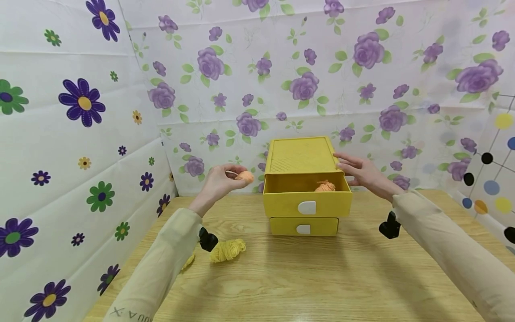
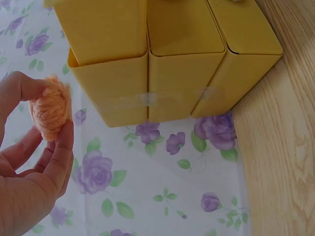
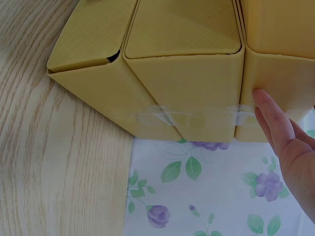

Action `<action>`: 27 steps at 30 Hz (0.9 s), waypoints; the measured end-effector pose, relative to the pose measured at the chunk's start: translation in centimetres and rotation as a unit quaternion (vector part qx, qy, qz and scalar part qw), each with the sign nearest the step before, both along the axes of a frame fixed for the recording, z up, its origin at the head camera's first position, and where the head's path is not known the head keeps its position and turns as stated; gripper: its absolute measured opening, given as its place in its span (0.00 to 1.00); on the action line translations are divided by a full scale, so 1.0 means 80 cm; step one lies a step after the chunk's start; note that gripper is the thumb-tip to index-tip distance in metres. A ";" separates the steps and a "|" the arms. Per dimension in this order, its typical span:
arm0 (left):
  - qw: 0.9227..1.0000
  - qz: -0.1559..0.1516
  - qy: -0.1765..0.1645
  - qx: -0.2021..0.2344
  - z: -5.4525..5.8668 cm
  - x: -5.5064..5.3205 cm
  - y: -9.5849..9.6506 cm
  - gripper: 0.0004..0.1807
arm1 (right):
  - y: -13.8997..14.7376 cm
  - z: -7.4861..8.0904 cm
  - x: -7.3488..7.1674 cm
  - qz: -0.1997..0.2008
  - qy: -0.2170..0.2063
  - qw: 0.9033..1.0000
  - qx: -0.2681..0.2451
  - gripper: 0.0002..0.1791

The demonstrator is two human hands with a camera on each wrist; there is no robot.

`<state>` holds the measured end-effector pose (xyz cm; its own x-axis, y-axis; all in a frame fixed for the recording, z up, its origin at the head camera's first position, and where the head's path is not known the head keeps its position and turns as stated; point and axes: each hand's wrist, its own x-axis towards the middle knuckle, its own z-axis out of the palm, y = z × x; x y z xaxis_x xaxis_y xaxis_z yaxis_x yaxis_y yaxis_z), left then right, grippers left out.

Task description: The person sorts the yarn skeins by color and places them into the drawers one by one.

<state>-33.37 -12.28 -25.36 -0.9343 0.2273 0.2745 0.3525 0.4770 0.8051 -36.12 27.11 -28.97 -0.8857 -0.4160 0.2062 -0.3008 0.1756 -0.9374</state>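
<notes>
My left hand (image 1: 219,185) pinches a small ball of orange yarn (image 2: 50,108) between thumb and fingertips, in the air left of a yellow drawer cabinet (image 1: 301,154). The cabinet's top drawer (image 1: 307,205) is pulled out, and a second orange yarn ball (image 1: 325,186) lies inside at its right. Against the cabinet's right side rest the extended fingers of my right hand (image 1: 364,173). The right wrist view shows those fingertips (image 3: 260,96) on the side wall of the top section. A lower drawer (image 1: 281,226) with a white handle is closed.
A skein of yellow yarn (image 1: 227,250) lies on the wooden table (image 1: 322,277), left of the cabinet. Another piece of yellow yarn (image 1: 188,261) is partly hidden behind the left sleeve. Flower-printed cloth (image 1: 249,85) hangs behind the cabinet and along the left.
</notes>
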 end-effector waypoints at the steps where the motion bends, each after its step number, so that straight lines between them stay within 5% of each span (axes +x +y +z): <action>1: 1.000 -0.003 0.000 0.001 0.001 0.000 0.001 0.18 | 0.000 0.000 0.000 0.000 -0.001 1.000 -0.002 0.32; 9: 1.000 -0.027 -0.001 0.007 0.015 0.010 0.014 0.17 | 0.000 0.001 0.000 -0.008 -0.003 1.000 -0.004 0.32; 27: 0.997 -0.067 0.024 0.019 0.023 0.008 0.049 0.14 | 0.001 -0.002 -0.001 -0.001 0.003 1.000 -0.001 0.33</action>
<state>-32.71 -8.35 -23.53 -0.8823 0.3372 0.3283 0.4487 0.3923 0.8030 -36.24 27.23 -29.10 -0.8850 -0.4142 0.2126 -0.3062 0.1739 -0.9359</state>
